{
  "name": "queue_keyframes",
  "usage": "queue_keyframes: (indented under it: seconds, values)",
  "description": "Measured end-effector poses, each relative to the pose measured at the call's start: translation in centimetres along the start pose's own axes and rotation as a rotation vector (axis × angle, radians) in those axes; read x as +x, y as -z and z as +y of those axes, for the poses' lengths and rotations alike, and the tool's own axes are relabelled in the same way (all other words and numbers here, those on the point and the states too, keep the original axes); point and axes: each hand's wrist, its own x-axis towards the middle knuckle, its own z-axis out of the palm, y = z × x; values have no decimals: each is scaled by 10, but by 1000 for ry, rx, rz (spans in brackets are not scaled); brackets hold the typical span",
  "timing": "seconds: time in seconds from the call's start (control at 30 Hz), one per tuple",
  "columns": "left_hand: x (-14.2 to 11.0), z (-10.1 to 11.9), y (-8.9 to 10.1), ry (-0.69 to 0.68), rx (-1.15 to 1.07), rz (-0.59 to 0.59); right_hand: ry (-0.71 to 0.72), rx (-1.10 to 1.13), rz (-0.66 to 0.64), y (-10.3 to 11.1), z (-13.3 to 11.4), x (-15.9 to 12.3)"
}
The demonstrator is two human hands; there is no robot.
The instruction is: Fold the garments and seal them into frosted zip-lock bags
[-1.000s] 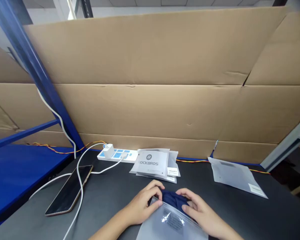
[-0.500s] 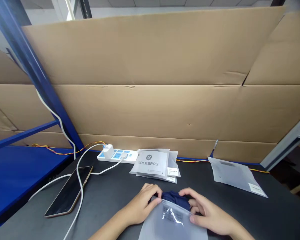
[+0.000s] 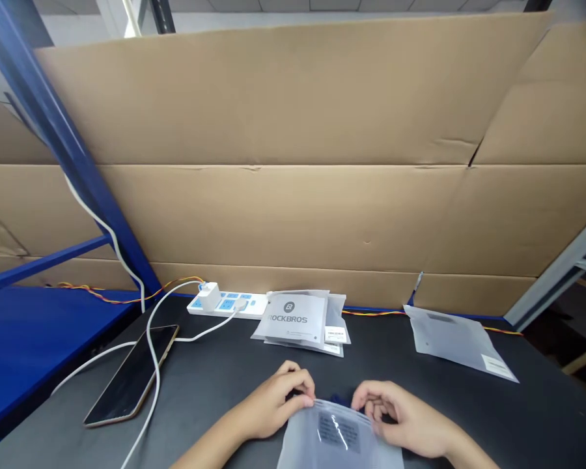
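Note:
A frosted zip bag (image 3: pixel 339 440) lies at the table's near edge, its open end facing away from me and a dark printed label on its front. My left hand (image 3: pixel 286 400) pinches the bag's left upper corner between thumb and fingers. On the other side, my right hand (image 3: pixel 395 417) grips the right part of the same edge, fingers curled. Between the hands a bit of dark navy fabric (image 3: pixel 340 399) shows just past the bag's mouth; the rest of it is hidden by the bag.
Several frosted bags marked ROCKBROS (image 3: pixel 293 319) are stacked by a white power strip (image 3: pixel 254 306). Another flat bag (image 3: pixel 459 342) lies at the right rear. A phone (image 3: pixel 131 378) rests at left under a white cable (image 3: pixel 156 365). A cardboard wall (image 3: pixel 293 215) closes the back.
Most of the navy fabric that bulged out of the bag's mouth is now out of sight. My right hand has drawn slightly down, and the bag's edge is straighter.

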Motion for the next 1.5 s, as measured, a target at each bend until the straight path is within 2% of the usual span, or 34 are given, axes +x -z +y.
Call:
queue_keyframes:
  seconds: [0.23,0.47,0.73,0.93,1.0,1.1,1.2,1.37,1.5]
  values:
    - [2,1,0,-43,-25,-117,-12,-56,-21,-3,-7,-2]
    - [2,6,8,-79,42,-104,19,-57,57,-2,-6,0]
    - [-1,11,15,39,26,-201,38,-3,114,-1,3,0]
    - [0,15,7,51,-21,-243,57,-125,220,-5,6,3]
    - [1,14,5,64,2,-226,76,-118,256,-6,7,6]
    - [3,13,5,68,56,-118,118,-99,316,-6,9,10]
    - [2,14,9,76,99,-44,127,-74,306,-4,9,10]
    - [0,17,12,164,139,-39,85,-47,244,-3,7,8]
    - [0,16,13,134,140,-87,65,-80,218,-2,4,7]
